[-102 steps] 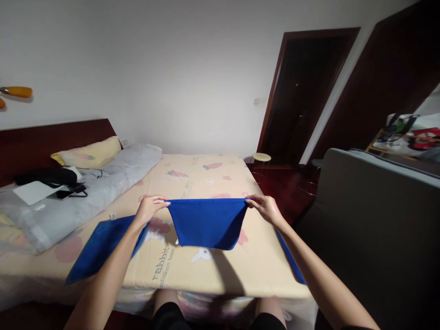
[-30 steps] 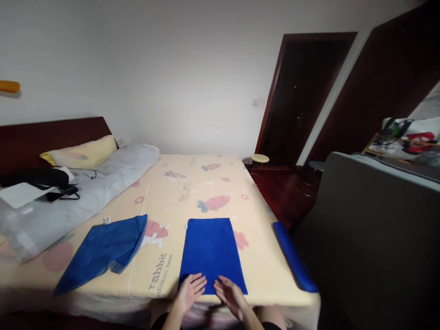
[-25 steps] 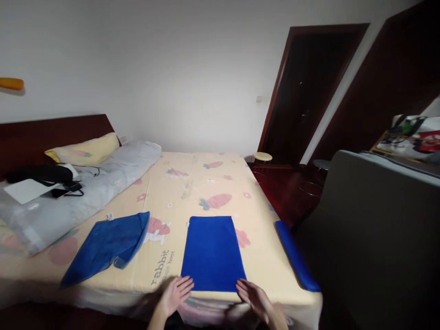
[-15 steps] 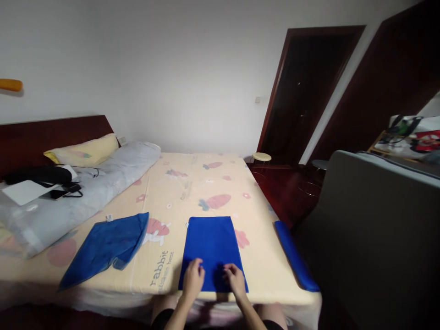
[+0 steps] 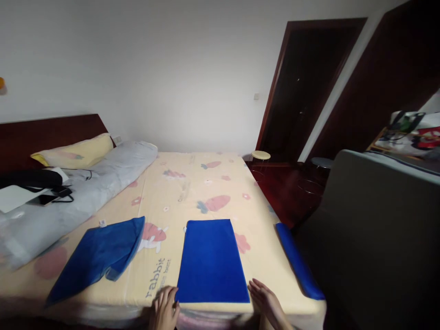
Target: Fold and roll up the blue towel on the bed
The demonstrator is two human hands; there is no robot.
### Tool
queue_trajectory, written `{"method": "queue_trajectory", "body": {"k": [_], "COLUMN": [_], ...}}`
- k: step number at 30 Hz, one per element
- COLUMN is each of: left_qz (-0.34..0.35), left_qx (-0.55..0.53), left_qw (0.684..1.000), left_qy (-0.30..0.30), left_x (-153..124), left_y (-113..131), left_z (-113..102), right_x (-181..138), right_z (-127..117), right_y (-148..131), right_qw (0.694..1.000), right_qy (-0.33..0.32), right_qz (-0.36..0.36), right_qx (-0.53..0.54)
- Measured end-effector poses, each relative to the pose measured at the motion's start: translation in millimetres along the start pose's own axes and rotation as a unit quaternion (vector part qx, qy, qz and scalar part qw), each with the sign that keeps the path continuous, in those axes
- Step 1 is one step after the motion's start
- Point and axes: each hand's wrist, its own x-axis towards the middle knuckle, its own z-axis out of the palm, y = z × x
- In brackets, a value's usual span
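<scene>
A blue towel (image 5: 213, 261) lies flat on the bed in front of me, with a small white tag at its far left corner. My left hand (image 5: 167, 305) is at the near left corner, fingers stretched forward and at most touching the edge. Beside the near right corner is my right hand (image 5: 267, 300), its fingers extended and nothing in them. Farther left lies a second blue towel (image 5: 103, 250), skewed, with one corner folded over. At the bed's right edge is a blue towel rolled into a long cylinder (image 5: 298, 261).
The bed (image 5: 202, 183) has a cream sheet with carrot prints. Along its left side run a rolled grey quilt (image 5: 113, 172), a yellow pillow (image 5: 77, 153) and a phone (image 5: 46, 199). To the right stand a round stool (image 5: 261, 155) and a grey panel (image 5: 371, 229).
Both hands have moved apart and nearer to me, from above the flat towel out to its near corners. The view has shifted slightly; the towels look unchanged.
</scene>
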Motion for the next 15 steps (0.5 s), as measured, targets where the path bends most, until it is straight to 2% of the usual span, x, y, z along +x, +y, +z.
{"method": "queue_trajectory", "body": {"k": [2, 3, 5, 7, 9, 12, 13, 15], "left_qz": [0.001, -0.002, -0.007, 0.0, 0.022, 0.058, 0.056, 0.052], "left_qx": [-0.006, -0.006, -0.006, -0.022, -0.052, -0.079, -0.078, -0.072], "left_qw": [1.0, 1.0, 1.0, 1.0, 0.998, 0.99, 0.987, 0.983], "left_qy": [0.012, 0.019, 0.025, 0.011, -0.021, -0.103, -0.13, -0.163], "left_x": [-0.5, 3.8, 21.7, 49.4, 80.8, 119.1, 126.7, 132.4], "left_y": [-13.7, -12.8, 4.9, 40.1, 83.5, 137.7, 147.9, 152.7], "left_z": [0.5, 1.6, 5.3, 10.6, 16.8, 26.8, 29.9, 34.6], "right_x": [7.0, 11.7, 22.1, 30.7, 35.7, 38.6, 39.5, 42.3], "right_z": [-7.7, -4.0, 18.2, 56.5, 102.2, 158.6, 168.8, 171.8], "right_y": [-4.7, -6.9, -9.7, -9.7, -7.6, -3.7, -2.7, -0.5], "right_qw": [0.997, 0.992, 0.979, 0.967, 0.943, 0.85, 0.826, 0.809], "right_qy": [0.046, 0.068, 0.1, 0.102, 0.058, -0.058, -0.08, -0.099], "right_qz": [-0.019, -0.033, -0.072, -0.122, -0.198, -0.303, -0.312, -0.308], "right_qx": [-0.067, -0.103, -0.163, -0.198, -0.262, -0.428, -0.463, -0.492]}}
